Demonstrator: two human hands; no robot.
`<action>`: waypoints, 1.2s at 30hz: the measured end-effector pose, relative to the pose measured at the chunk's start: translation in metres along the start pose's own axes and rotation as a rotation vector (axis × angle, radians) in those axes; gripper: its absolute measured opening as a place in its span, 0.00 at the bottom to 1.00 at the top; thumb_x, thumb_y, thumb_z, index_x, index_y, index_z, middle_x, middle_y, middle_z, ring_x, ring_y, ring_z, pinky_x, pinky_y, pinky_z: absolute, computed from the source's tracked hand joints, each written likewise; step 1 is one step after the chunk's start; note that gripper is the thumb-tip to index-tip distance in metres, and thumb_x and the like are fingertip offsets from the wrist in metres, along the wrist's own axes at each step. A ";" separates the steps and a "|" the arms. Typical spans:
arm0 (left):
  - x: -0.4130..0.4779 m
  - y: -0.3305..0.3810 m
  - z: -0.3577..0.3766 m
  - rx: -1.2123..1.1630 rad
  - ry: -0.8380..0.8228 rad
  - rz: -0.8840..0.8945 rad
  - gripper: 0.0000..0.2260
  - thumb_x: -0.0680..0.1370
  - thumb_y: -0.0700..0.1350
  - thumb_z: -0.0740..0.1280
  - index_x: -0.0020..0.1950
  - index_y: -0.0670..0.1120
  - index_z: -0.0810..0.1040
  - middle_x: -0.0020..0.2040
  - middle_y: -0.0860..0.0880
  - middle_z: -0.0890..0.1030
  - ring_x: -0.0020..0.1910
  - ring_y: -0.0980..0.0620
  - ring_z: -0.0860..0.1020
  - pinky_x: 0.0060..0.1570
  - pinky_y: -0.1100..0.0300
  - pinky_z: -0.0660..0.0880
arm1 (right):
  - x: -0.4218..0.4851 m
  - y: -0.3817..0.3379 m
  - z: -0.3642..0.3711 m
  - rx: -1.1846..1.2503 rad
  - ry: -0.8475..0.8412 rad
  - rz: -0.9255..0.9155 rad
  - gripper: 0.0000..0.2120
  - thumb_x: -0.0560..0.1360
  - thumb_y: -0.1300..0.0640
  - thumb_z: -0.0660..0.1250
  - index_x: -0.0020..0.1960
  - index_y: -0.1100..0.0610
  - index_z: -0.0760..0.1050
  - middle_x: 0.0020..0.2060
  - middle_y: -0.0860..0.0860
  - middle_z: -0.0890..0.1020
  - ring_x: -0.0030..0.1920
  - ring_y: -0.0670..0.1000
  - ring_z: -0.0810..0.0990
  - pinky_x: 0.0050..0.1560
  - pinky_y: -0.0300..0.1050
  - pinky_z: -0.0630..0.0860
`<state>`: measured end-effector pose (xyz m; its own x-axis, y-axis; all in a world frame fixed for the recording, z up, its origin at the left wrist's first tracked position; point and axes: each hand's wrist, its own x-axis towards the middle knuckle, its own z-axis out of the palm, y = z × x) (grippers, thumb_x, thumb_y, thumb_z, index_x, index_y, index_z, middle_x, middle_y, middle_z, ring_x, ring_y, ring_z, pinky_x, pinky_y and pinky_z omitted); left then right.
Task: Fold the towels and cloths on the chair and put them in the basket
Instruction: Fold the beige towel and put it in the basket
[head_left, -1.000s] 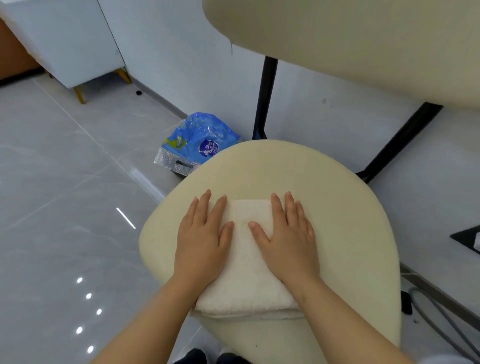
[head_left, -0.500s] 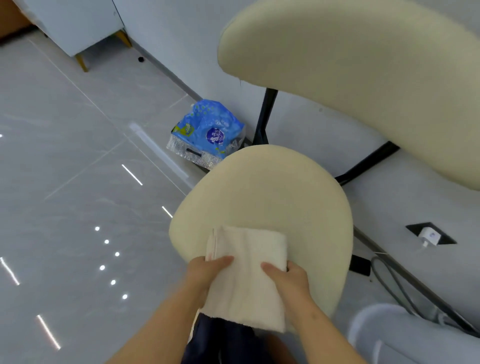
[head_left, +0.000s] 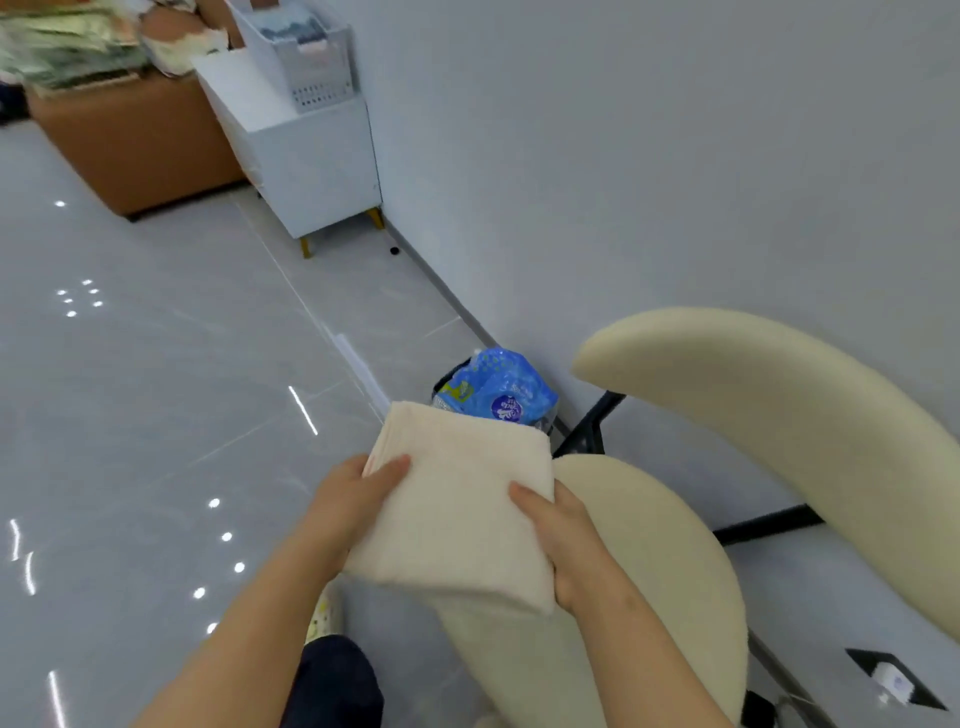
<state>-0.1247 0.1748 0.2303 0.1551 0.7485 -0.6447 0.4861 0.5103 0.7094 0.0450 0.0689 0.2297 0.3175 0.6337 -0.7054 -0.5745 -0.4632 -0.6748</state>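
Left hand (head_left: 349, 499): grips folded towel (head_left: 457, 509) at its left edge, thumb on top, fingers hidden underneath.
Right hand (head_left: 563, 540): grips the right edge likewise.

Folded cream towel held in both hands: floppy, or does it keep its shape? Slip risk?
Likely soft but self-supporting: the folded towel spans fairly flat between the left hand and right hand, and its near edge droops only slightly. Probably light, since a thumb pinch at each side seems enough. Slip looks unlikely, as the surface appears napped, not glossy.
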 end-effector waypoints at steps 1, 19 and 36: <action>0.010 0.009 -0.018 -0.015 0.021 0.024 0.15 0.76 0.55 0.66 0.56 0.45 0.76 0.49 0.47 0.80 0.46 0.48 0.78 0.44 0.55 0.74 | 0.008 -0.009 0.022 -0.021 -0.002 -0.025 0.09 0.77 0.64 0.64 0.57 0.58 0.74 0.49 0.56 0.83 0.44 0.54 0.81 0.42 0.46 0.79; 0.240 0.195 -0.291 -0.061 0.143 0.112 0.16 0.77 0.56 0.65 0.55 0.44 0.76 0.48 0.46 0.81 0.46 0.46 0.79 0.47 0.53 0.75 | 0.188 -0.166 0.359 -0.120 -0.069 -0.170 0.03 0.77 0.58 0.64 0.49 0.51 0.74 0.45 0.52 0.81 0.44 0.52 0.80 0.42 0.45 0.77; 0.527 0.428 -0.409 -0.103 0.242 0.084 0.17 0.77 0.56 0.65 0.51 0.41 0.79 0.48 0.42 0.82 0.48 0.42 0.80 0.53 0.49 0.75 | 0.459 -0.396 0.562 -0.158 -0.182 -0.227 0.10 0.77 0.62 0.63 0.58 0.58 0.74 0.47 0.53 0.82 0.44 0.52 0.80 0.41 0.44 0.76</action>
<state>-0.1870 0.9608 0.3107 -0.0252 0.8631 -0.5044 0.3880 0.4734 0.7907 -0.0053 0.8916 0.2950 0.2759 0.8255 -0.4923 -0.3759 -0.3787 -0.8457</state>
